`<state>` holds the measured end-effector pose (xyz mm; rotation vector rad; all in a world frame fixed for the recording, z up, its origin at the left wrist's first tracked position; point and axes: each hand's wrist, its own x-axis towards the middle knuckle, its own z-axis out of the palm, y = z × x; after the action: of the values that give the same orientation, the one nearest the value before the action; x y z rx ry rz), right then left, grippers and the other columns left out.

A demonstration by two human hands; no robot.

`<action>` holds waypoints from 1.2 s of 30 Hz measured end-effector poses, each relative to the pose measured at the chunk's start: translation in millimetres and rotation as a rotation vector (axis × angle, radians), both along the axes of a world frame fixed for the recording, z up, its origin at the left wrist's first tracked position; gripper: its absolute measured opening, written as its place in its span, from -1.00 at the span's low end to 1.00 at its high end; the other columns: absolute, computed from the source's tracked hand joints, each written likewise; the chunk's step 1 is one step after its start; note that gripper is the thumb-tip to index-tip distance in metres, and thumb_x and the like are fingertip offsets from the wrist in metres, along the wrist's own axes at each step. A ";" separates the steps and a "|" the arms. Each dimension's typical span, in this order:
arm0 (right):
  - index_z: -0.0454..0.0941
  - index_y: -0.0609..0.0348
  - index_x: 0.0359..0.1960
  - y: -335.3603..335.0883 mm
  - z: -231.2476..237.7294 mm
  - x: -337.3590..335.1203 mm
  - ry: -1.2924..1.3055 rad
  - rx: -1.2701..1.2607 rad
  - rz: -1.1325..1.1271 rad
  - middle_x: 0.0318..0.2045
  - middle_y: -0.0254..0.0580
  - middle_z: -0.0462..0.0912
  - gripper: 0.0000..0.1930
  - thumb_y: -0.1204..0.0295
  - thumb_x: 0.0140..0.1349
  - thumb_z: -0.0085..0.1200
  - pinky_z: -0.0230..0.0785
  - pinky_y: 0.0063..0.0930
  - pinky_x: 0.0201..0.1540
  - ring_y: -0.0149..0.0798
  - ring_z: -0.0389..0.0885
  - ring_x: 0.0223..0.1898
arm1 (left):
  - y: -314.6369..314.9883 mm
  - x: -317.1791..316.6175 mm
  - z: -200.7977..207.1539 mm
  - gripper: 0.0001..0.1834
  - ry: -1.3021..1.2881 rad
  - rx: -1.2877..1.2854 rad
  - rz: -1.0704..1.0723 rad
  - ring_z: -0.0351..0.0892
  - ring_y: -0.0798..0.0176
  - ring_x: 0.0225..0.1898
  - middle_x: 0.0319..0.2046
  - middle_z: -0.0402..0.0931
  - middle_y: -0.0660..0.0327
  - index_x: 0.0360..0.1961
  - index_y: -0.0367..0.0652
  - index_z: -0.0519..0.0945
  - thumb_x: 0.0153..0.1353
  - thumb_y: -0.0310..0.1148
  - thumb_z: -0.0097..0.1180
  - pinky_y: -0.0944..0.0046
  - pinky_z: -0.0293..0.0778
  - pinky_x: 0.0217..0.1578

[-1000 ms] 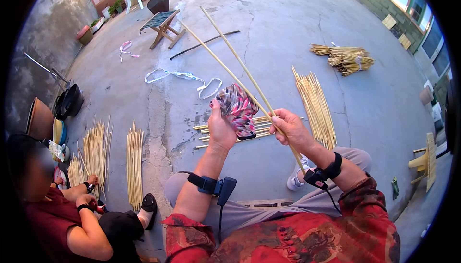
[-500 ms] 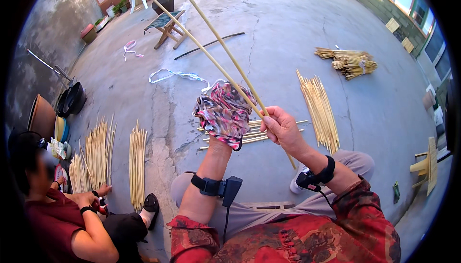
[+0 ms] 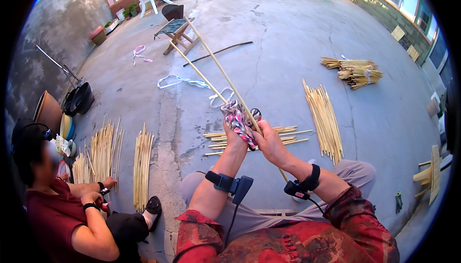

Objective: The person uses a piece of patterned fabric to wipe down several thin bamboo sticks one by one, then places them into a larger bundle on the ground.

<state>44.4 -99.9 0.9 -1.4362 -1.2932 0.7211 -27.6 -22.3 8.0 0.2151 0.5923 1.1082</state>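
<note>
My left hand (image 3: 234,137) is closed on a crumpled pink, grey and black patterned cloth (image 3: 235,116). One long pale stick (image 3: 196,68) comes out of the far end of the cloth, so the cloth is squeezed round it. Beside it, my right hand (image 3: 271,144) grips a second long stick (image 3: 222,67), its thumb close against the cloth. The two sticks slant away to the far left, a small gap between them. Beneath my hands several loose sticks (image 3: 293,141) lie crosswise on the concrete. How my left fingertips sit under the cloth is hidden.
A fan of sticks (image 3: 324,123) lies right, with tied bundles (image 3: 357,72) beyond. On the left a co-worker (image 3: 62,205) sits by more stick piles (image 3: 143,167). Farther off are a folding stool (image 3: 177,32), a dark rod (image 3: 218,53) and a white-blue strap (image 3: 180,80).
My left hand has closed the loosely spread cloth tightly round one stick. My right hand has moved slightly left and down, nearer the cloth. The co-worker's hand has lifted a little.
</note>
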 end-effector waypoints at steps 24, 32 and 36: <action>0.38 0.17 -0.03 -228.3 63.5 136.6 0.037 -0.265 -0.370 -0.55 -0.47 0.43 -0.71 0.50 0.19 -0.14 0.11 -0.77 -0.54 -0.64 0.20 -0.60 | 53.2 -54.5 5.0 -0.64 -0.276 0.287 0.040 0.37 0.11 -0.55 -0.64 0.35 0.26 -0.57 -0.06 0.35 0.19 -0.05 -0.22 0.09 0.35 -0.36; 0.38 -0.01 0.00 -64.3 43.4 67.7 -0.598 0.046 -0.211 -0.37 -0.17 0.48 -0.62 0.58 0.12 -0.14 0.37 -0.39 -0.42 -0.21 0.47 -0.46 | -0.3 -1.9 -6.2 -0.56 -0.272 0.221 -0.287 0.41 0.07 -0.18 -0.23 0.42 0.12 -0.20 -0.15 0.40 0.19 0.02 -0.22 0.05 0.35 -0.12; 0.39 -0.05 -0.03 -21.6 30.8 30.3 -0.921 0.003 -0.243 -0.47 -0.16 0.35 -0.59 0.58 0.03 -0.10 0.38 -0.33 -0.40 -0.21 0.47 -0.40 | -4.2 -4.8 -13.4 -0.68 -0.190 0.312 -0.209 0.44 0.21 -0.21 -0.26 0.41 0.18 -0.19 -0.16 0.38 0.23 -0.14 -0.22 0.22 0.42 -0.19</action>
<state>74.7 -121.5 31.7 -1.9725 -1.7292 -0.1604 -32.3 -26.6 -5.3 0.4260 0.2191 0.9996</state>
